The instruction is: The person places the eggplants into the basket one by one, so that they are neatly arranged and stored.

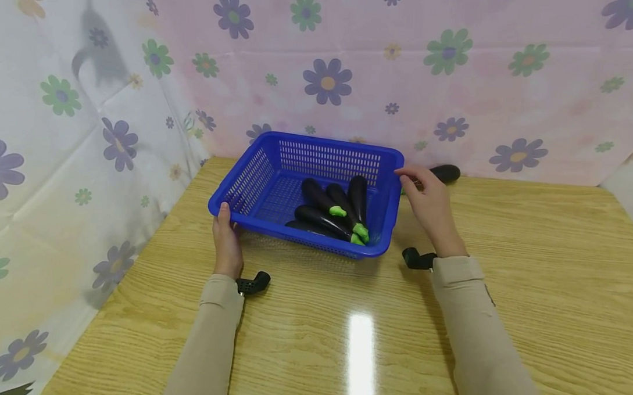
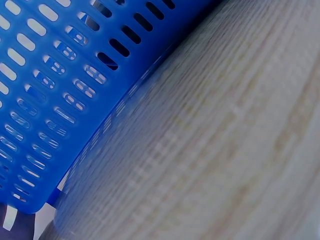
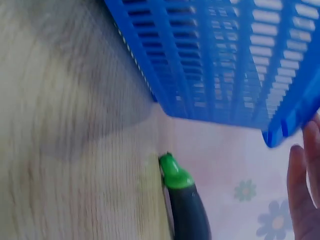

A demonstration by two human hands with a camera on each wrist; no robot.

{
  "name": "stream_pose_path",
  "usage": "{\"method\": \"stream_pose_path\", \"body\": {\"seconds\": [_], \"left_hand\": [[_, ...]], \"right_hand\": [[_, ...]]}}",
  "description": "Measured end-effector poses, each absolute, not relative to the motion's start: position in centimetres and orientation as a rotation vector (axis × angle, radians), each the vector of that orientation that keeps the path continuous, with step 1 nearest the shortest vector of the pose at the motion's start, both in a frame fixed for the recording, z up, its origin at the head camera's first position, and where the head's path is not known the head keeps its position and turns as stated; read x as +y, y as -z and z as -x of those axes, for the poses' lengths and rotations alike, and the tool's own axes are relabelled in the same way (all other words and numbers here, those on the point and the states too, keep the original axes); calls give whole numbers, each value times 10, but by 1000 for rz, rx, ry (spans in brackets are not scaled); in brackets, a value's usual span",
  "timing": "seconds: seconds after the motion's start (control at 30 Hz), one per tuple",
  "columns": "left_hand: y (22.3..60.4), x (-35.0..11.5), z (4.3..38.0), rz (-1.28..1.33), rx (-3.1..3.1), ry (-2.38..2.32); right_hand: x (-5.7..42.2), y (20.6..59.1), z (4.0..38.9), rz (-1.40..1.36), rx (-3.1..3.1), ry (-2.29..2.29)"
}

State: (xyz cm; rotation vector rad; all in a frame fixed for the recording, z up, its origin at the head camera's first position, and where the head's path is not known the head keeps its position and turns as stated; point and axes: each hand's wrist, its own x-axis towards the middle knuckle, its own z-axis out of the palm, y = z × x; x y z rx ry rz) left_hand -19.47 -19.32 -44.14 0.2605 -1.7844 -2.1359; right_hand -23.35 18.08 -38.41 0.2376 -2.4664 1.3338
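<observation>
Between both hands sits the basket [image 1: 254, 178]: left hand [image 1: 226, 241] grips its near-left corner, right hand [image 1: 431, 204] fingers touch its far-right corner, an eggplant [image 1: 445, 173] just beyond them.

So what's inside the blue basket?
The basket holds several dark eggplants with green stems, piled toward its right end. At least four show; the near wall hides the lowest one's underside, so more could lie beneath.
</observation>
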Motion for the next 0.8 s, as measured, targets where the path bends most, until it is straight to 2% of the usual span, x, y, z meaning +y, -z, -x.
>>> {"method": "stream_pose_path", "body": {"seconds": [0.3, 0.8], "left_hand": [[440, -192, 195, -258, -1782, 2125], [441, -192, 196, -252, -1753, 2128]], "right_hand": [[197, 394, 239, -97, -2510, -1438], [204, 416, 243, -25, -2701, -1718]]}}
